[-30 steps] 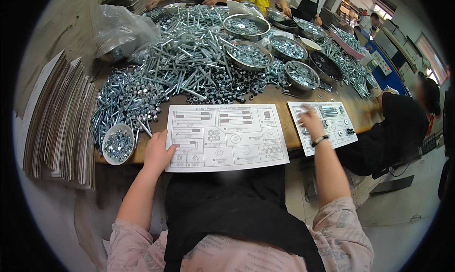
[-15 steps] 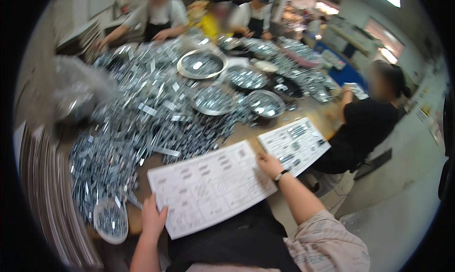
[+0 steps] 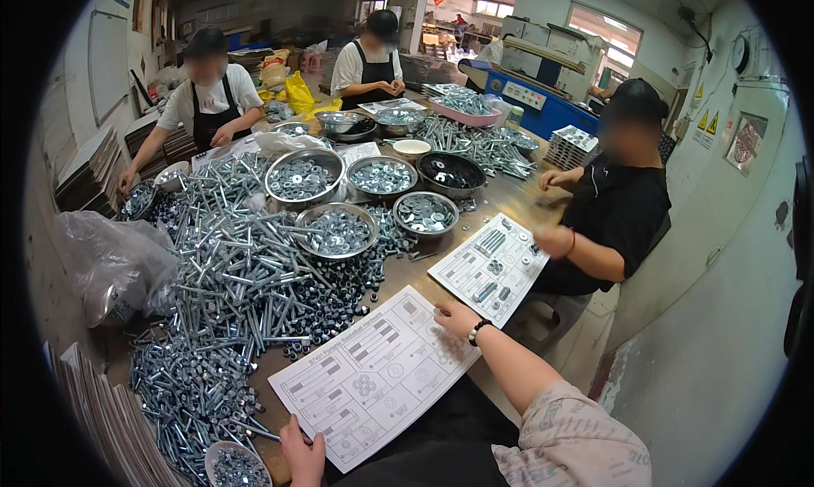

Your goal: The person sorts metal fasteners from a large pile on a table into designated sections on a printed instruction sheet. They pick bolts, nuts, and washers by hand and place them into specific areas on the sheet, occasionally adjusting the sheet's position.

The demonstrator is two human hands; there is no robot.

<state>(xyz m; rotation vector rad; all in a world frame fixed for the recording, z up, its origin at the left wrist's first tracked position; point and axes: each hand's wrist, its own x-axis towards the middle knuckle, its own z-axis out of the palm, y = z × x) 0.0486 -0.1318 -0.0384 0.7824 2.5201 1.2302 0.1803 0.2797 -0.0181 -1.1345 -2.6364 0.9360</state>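
A white printed card [image 3: 377, 377] with line drawings of bolts, nuts and washers lies slanted at the near table edge, over my lap. My left hand [image 3: 303, 453] grips its lower left corner, thumb near the edge. At the card's upper right edge, my right hand [image 3: 458, 319], with a beaded bracelet at the wrist, holds on with bent fingers. No hardware is on this card. Left of it spreads a large heap of bolts [image 3: 246, 275], with hex nuts [image 3: 339, 288] along its near side. A small bowl of metal parts [image 3: 237, 468] stands near my left hand.
Steel bowls of washers [image 3: 381, 176] stand mid-table. To the right, a co-worker's hand [image 3: 555, 241] is over a second card [image 3: 487, 266] bearing hardware. Two more people work at the far side. Stacked cards [image 3: 106, 419] stand at the left; a plastic bag [image 3: 119, 254] lies behind them.
The view has shifted and sharpened. My card sits slightly lower in it, still in both hands. The right co-worker's hands have moved from a small stack toward their own card.
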